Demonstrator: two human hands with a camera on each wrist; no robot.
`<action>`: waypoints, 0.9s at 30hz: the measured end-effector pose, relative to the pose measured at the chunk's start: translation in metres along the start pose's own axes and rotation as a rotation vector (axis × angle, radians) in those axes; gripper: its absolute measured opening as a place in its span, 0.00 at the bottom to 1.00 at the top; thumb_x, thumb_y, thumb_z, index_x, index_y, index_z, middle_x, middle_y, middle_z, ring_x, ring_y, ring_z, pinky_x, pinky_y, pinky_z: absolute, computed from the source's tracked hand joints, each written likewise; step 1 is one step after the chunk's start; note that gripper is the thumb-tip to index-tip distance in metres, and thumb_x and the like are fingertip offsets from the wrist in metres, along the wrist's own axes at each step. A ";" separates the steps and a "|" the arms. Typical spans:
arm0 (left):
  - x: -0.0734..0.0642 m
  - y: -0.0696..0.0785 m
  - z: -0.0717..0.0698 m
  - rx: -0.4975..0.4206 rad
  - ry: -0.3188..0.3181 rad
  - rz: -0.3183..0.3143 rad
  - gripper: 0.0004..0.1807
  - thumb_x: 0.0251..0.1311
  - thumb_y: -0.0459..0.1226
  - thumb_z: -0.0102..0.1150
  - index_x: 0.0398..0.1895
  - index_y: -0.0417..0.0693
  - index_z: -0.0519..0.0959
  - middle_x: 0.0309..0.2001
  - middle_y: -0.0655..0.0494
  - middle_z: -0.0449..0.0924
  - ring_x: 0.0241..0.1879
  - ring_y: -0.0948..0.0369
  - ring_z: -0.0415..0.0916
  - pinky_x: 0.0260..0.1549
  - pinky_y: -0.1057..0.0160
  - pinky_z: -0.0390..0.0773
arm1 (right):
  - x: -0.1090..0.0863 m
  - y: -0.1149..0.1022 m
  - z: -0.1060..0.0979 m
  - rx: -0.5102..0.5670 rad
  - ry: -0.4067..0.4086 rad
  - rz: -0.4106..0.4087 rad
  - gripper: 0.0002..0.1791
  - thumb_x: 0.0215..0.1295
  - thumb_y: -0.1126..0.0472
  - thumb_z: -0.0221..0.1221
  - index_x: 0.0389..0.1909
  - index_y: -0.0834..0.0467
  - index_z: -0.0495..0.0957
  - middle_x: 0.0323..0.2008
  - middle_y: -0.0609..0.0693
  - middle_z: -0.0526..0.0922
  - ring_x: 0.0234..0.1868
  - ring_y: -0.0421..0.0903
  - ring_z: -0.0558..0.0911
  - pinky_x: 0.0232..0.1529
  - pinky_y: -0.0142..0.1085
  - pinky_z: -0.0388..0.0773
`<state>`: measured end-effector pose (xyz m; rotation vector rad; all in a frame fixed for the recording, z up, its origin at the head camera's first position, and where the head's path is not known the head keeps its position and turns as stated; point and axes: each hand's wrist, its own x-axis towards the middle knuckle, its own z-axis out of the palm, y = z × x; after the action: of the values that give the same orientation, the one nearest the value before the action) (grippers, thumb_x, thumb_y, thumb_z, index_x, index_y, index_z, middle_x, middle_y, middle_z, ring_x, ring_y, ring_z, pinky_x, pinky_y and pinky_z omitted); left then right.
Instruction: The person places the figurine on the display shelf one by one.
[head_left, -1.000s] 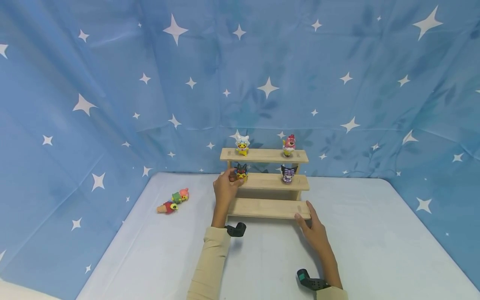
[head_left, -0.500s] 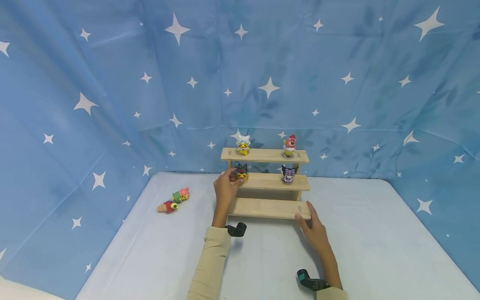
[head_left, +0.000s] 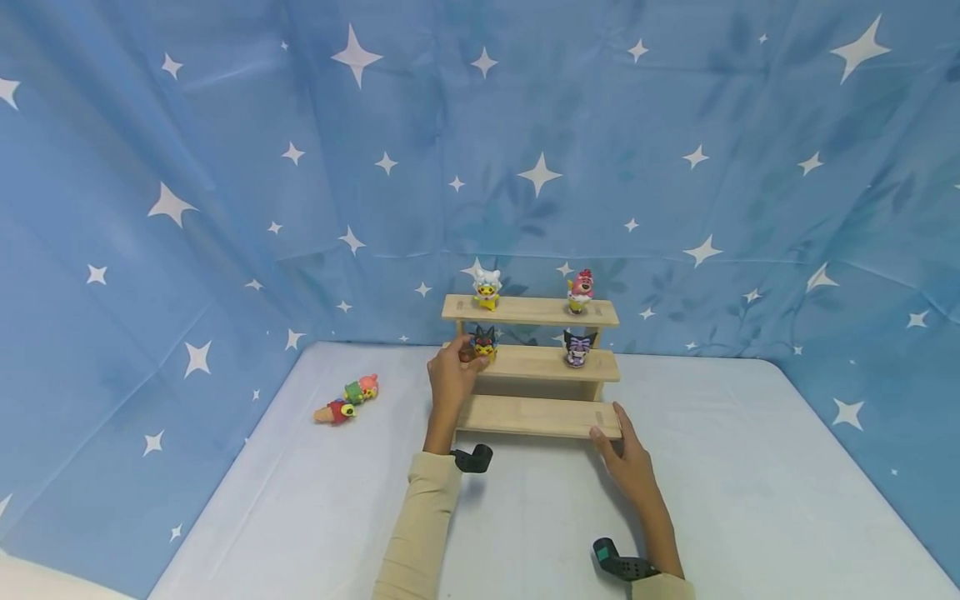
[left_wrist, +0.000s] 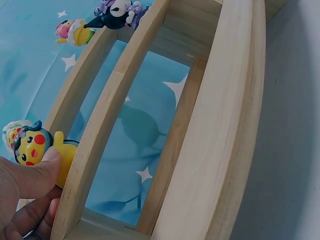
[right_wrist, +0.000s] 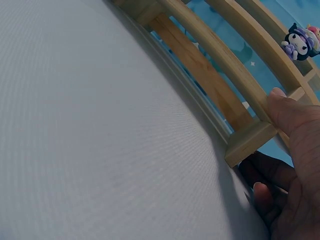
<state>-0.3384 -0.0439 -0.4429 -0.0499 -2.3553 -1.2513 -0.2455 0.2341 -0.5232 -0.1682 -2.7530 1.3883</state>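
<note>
A three-tier wooden display rack stands on the white table. At the left end of its middle tier, my left hand pinches a yellow figurine with a dark eared hood between thumb and fingers; its base is right at the tier. My right hand grips the right end of the lowest tier, thumb on the front edge and fingers around the side. A black-and-purple figurine stands at the middle tier's right. On the top tier are a white-hooded yellow figurine and a pink-headed one.
Left of the rack, a figurine in red and tan and one in green and pink lie on their sides on the white tabletop. A blue curtain with white stars hangs behind the table.
</note>
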 end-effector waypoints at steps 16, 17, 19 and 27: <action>0.002 -0.001 -0.002 -0.005 -0.038 -0.040 0.25 0.52 0.38 0.72 0.55 0.45 0.80 0.36 0.45 0.85 0.41 0.49 0.80 0.60 0.43 0.65 | 0.001 -0.001 0.000 0.000 0.004 0.003 0.46 0.71 0.36 0.47 0.78 0.54 0.39 0.77 0.63 0.46 0.75 0.66 0.51 0.72 0.61 0.49; 0.002 -0.001 -0.002 -0.008 -0.042 -0.046 0.25 0.52 0.39 0.72 0.55 0.45 0.79 0.37 0.45 0.85 0.41 0.49 0.80 0.61 0.43 0.64 | 0.001 0.000 0.000 0.001 0.002 0.001 0.45 0.72 0.36 0.46 0.78 0.54 0.39 0.77 0.63 0.46 0.75 0.66 0.50 0.72 0.61 0.49; 0.002 -0.002 -0.002 -0.013 -0.049 -0.056 0.26 0.52 0.39 0.72 0.56 0.45 0.79 0.39 0.46 0.85 0.43 0.49 0.80 0.61 0.44 0.64 | 0.001 0.000 0.000 0.001 0.001 -0.003 0.45 0.72 0.37 0.46 0.78 0.55 0.39 0.77 0.63 0.46 0.75 0.66 0.50 0.72 0.61 0.49; -0.002 -0.005 -0.007 -0.037 -0.081 -0.032 0.28 0.51 0.35 0.73 0.58 0.43 0.77 0.48 0.48 0.85 0.46 0.50 0.80 0.57 0.46 0.69 | -0.001 0.000 -0.002 0.007 -0.009 0.005 0.46 0.72 0.36 0.46 0.79 0.53 0.38 0.77 0.61 0.45 0.76 0.64 0.49 0.72 0.60 0.49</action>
<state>-0.3352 -0.0517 -0.4447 -0.0765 -2.4102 -1.3313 -0.2443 0.2352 -0.5221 -0.1695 -2.7563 1.4033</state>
